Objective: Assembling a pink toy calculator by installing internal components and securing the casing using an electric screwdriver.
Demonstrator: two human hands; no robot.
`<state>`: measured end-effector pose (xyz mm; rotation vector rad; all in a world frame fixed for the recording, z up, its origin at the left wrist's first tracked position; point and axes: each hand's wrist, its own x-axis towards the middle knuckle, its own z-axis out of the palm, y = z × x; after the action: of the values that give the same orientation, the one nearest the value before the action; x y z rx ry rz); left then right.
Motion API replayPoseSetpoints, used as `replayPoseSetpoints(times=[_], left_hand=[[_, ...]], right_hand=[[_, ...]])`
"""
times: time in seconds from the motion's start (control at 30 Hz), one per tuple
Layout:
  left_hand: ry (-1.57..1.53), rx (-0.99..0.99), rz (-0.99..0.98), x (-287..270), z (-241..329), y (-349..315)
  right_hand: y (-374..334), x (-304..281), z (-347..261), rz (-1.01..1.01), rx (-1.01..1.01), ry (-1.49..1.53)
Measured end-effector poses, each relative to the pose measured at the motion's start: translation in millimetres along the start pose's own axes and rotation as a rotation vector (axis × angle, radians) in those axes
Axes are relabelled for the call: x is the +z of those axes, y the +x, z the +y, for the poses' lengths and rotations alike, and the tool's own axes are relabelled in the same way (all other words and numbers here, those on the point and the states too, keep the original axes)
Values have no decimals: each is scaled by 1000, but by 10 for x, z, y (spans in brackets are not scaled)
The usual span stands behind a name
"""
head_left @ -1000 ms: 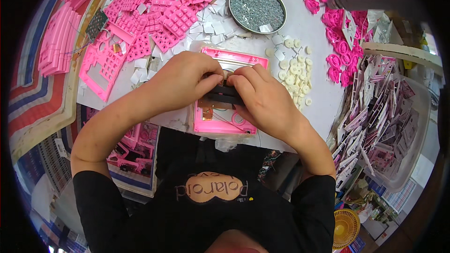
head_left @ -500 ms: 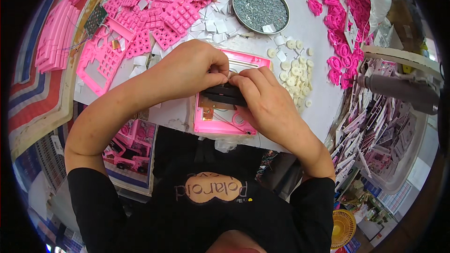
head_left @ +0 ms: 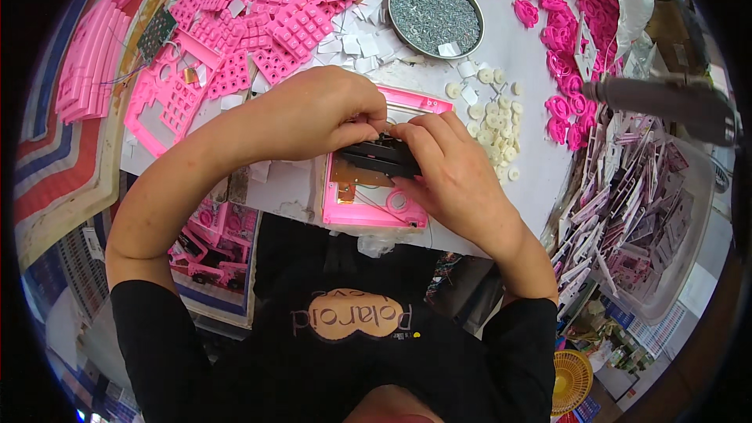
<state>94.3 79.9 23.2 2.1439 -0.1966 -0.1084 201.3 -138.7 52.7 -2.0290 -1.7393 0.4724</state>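
In front of me a pink plastic casing lies open on the table, with a brown circuit board and thin wires inside. Over its middle sits a long black plastic part, slightly tilted. The fingers of my left hand are pinched together at the black part's far edge; whatever they hold is hidden. My right hand grips the right end of the black part, thumb at its near side and index finger close to the left fingertips.
Pink keypads are heaped at far left, beside pink frames. A round tin of screws stands behind the casing. Cream discs and pink rings lie to the right. A grey powered screwdriver hangs over a parts bin.
The black part has tilted a little, and more of the brown board shows below it. Both hands stay nearly in place. The hanging screwdriver has swung upward and slightly left in view.
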Motion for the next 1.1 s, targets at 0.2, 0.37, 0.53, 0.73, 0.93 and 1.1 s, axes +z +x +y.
replayPoseSetpoints(times=[0.2,0.37,0.53,0.73,0.93,1.1], left_hand=[[-147,-5,-12,12,-41,-3],[-153,18,-18,50,-77,-10],[-55,12,13,82,-51,-53],[-41,61,39,107,-91,-64],[-152,76,10,85,-151,-50],[-176,109,-3,77,-168,-53]], right_hand=[[0,-4,41,-4,-33,-36],[21,-19,41,-42,-59,7],[26,-11,42,-29,-55,49],[18,22,65,-9,-54,37],[22,2,51,-17,-42,-27],[9,-30,61,23,-63,73]])
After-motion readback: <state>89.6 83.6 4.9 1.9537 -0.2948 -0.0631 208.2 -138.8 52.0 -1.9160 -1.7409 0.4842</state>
